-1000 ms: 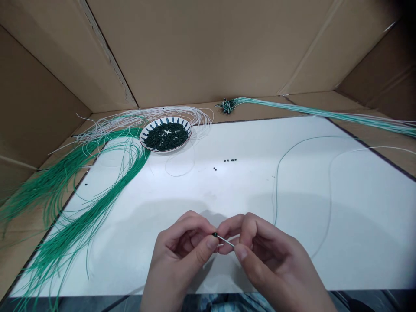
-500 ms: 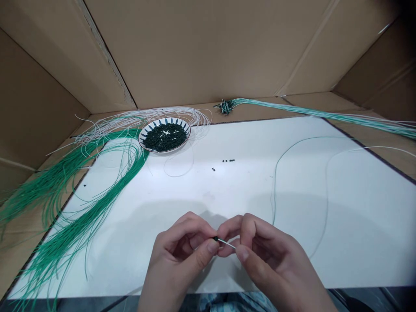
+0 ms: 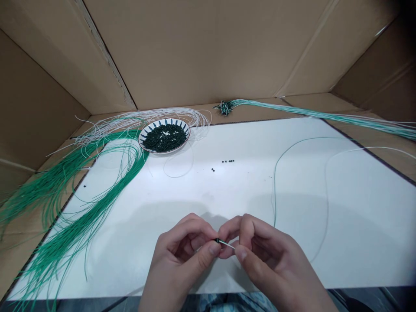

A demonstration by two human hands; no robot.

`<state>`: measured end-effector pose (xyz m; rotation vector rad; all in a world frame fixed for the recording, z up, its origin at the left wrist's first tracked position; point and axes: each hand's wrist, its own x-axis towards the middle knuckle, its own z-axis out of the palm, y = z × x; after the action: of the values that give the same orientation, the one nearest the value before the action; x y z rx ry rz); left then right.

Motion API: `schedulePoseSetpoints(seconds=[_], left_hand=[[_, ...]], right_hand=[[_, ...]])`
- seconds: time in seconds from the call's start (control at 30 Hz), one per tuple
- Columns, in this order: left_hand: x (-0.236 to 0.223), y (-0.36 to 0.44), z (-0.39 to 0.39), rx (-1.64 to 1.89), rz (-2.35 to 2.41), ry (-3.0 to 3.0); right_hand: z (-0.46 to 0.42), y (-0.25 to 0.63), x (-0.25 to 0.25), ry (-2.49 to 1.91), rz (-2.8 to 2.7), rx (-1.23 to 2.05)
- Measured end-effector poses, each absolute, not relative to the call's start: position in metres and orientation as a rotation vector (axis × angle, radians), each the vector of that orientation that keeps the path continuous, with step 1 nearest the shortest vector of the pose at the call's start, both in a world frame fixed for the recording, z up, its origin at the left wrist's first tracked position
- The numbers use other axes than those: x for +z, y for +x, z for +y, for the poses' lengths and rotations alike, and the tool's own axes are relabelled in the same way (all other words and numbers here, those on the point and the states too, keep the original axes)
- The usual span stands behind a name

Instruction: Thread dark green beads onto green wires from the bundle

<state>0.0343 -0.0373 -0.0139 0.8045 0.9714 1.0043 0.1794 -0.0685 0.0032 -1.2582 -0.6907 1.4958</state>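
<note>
My left hand [image 3: 188,251] pinches a small dark bead [image 3: 216,240] between thumb and forefinger, low over the front of the white board [image 3: 123,251]. From the bead a short stretch of pale cord [image 3: 227,245] runs to my right hand [image 3: 263,251], whose thumb and fingers are closed on it. Whether it is one strand or two, I cannot tell. A green cord [image 3: 275,182] and a white cord [image 3: 326,190] curve over the board to the right of my hands, their near ends hidden behind the right hand.
A patterned dish [image 3: 141,138] of dark green beads stands at the back left. Bundled green cords [image 3: 113,197] and looped white cords [image 3: 152,113] lie around it. Several loose beads [image 3: 230,161] dot the board. Behind, a beaded piece [image 3: 225,107] trails long cords [image 3: 312,112]. Cardboard walls [image 3: 211,52] enclose the board.
Both hands keep nearly the same pose, with only a slight shift of the fingers at the bead. The surroundings are unchanged.
</note>
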Motion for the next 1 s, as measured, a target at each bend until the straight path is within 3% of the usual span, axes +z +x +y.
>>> schedulePoseSetpoints(seconds=[1.0], left_hand=[[-0.025,0.023,-0.031,0.835,0.883,0.896]], right_hand=[[-0.067,0.191,-0.005,-1.146,-0.732,1.658]])
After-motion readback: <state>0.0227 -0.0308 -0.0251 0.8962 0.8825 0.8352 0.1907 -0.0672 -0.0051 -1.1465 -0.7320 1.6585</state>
